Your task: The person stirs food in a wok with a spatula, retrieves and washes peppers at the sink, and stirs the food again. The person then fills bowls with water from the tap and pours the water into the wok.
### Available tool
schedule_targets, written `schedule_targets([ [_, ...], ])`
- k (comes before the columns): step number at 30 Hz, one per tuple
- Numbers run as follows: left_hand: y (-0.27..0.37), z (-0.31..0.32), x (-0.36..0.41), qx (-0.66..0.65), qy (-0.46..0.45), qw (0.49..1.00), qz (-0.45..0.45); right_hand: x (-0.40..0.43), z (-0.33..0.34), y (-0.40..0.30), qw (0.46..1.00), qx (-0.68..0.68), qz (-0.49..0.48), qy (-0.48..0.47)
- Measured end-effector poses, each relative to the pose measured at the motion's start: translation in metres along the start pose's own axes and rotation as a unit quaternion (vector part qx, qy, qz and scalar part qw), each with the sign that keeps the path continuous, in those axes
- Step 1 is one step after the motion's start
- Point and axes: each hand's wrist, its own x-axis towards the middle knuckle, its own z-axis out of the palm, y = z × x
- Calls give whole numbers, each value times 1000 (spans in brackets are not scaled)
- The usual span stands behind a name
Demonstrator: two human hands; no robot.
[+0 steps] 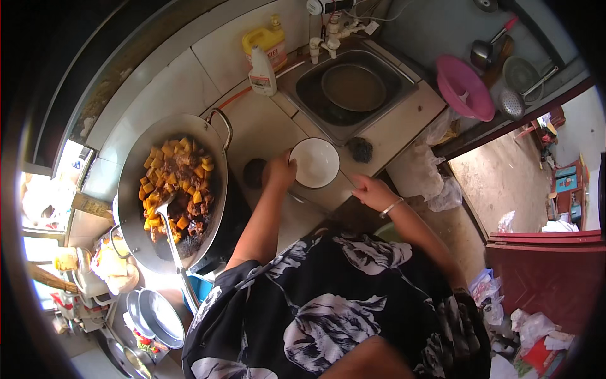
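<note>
My left hand (280,171) grips the rim of a white bowl (315,163) with a dark edge, held over the tiled counter. The bowl looks empty inside. To its right, my right hand (376,192), with a bracelet at the wrist, is apart from the bowl. Its fingers are loosely bent and I see nothing in them. On my left stands a large wok (132,161) filled with browned meat pieces and yellow-orange cubes (177,173). A metal ladle (173,237) rests in the food, its handle slanting over the near rim.
A metal sink (307,90) holds a round basin (353,87). Beside it are a dark scouring pad (360,149), a white spray bottle (261,73) and a yellow jug (265,42). A pink basin (464,87) and a skimmer (512,104) hang right. Metal bowls (162,317) stand lower left.
</note>
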Motion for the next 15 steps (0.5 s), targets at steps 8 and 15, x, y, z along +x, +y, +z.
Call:
schedule_targets([
  [8, 0, 7, 7, -66, 74, 989, 107, 87, 5, -14, 1000, -7, 7, 22],
  [15, 22, -4, 0, -68, 94, 990, 75, 125, -6, 5, 988, -108, -103, 36],
])
